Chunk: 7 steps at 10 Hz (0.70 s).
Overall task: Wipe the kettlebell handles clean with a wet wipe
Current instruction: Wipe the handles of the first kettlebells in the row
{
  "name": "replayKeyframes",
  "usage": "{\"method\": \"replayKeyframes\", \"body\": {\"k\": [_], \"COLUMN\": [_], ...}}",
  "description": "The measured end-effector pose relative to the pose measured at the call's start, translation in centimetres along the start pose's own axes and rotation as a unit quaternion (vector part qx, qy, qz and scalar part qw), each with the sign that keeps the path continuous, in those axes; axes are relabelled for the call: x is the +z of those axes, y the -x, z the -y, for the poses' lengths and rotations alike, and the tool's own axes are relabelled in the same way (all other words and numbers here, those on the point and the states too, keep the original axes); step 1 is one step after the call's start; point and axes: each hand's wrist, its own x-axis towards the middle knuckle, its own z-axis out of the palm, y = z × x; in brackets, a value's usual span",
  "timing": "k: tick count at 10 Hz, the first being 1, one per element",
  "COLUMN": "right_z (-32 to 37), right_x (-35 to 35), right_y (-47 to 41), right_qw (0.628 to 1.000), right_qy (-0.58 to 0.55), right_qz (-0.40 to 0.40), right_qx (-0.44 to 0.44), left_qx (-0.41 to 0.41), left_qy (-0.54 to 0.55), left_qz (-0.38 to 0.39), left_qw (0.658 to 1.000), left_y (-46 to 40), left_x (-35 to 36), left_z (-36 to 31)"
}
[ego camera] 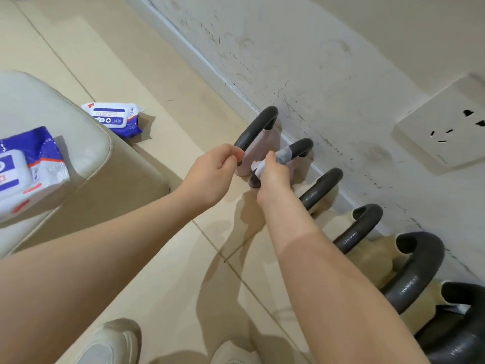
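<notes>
A person leans over a row of kettlebells lined up on the tiled floor (162,164) against a scuffed wall (328,61), midway through wiping the second kettlebell handle (299,149) from the far end. The right hand (273,177) has its grip closed around a wet wipe (258,166), which is wrapped over the near side of that dark handle, part of it showing pale against the bar. The left hand (212,174) pinches the near leg of the farthest handle (258,127), apparently to steady it; whether it holds anything else cannot be told. The handles arch up from the bodies, their loops running from the floor side toward the wall, while the row itself stretches along the skirting. The step in hand looks like rubbing down one side of the loop; the next move likely calls for sliding the wipe over the crown to the wall-side leg, then moving on to the next handle (321,189).
</notes>
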Motion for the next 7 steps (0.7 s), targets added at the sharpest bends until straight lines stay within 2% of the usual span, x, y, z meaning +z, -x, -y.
{"method": "replayKeyframes", "body": {"k": [1, 2, 3, 4, 5, 6, 7], "right_z": [3.3, 3.5, 1.1, -0.9, -0.8, -0.6, -1.9], "right_x": [-1.0, -1.6, 0.1, 1.8, 2.2, 1.3, 1.7], "right_y": [0.9, -0.4, 1.0, 3.4, 3.4, 1.2, 0.6], "right_qw": [0.999, 0.998, 0.994, 0.983, 0.952, 0.979, 0.981], "right_qy": [0.024, 0.004, -0.024, -0.126, -0.258, -0.157, -0.050], "right_qz": [-0.022, -0.059, -0.106, -0.132, -0.162, -0.127, -0.165], "right_qx": [0.021, 0.013, -0.019, -0.007, 0.032, -0.032, -0.089], "left_qx": [0.028, 0.009, 0.004, 0.045, 0.046, 0.023, -0.004], "left_qy": [-0.023, 0.015, 0.062, -0.004, -0.101, -0.158, -0.211], "left_qz": [0.037, 0.030, 0.063, 0.130, 0.215, 0.261, 0.270], "left_qw": [0.999, 0.999, 0.996, 0.990, 0.970, 0.952, 0.940], "left_y": [-0.5, -2.2, -4.4, -6.5, -8.1, -9.1, -9.9], "left_x": [-0.1, 0.3, 1.4, 2.7, 4.0, 5.1, 5.4], "left_z": [-0.5, -0.8, -2.1, -3.3, -3.7, -4.2, -4.8]}}
